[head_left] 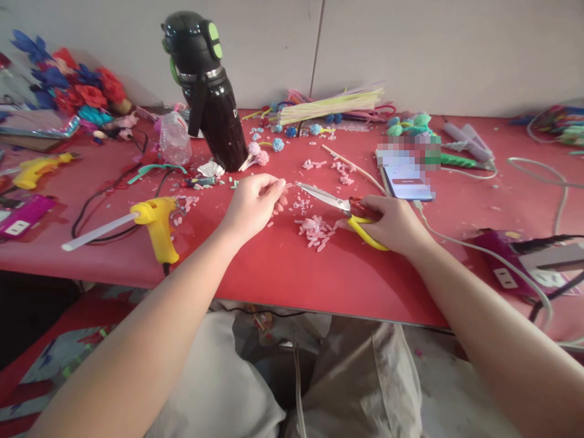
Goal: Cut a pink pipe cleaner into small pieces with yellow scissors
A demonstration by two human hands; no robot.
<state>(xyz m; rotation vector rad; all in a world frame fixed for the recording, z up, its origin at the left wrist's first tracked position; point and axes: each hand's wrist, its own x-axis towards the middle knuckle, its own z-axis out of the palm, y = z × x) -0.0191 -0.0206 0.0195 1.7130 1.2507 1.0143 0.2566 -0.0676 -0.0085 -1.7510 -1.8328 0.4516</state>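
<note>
Scissors [340, 207] with yellow handles lie low over the red table [283, 267], gripped by the right hand [392, 225], blades nearly shut. Left of them, the left hand [253, 204] pinches a small pink piece; pink cuttings [314, 231] lie between.

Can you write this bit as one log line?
right hand: holds scissors | left hand: pinches pink piece | pink bits: between hands

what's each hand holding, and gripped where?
Right hand holds the scissors by the yellow handles, blades open. Left hand pinches something tiny and pink at its fingertips; too small to identify.
</note>
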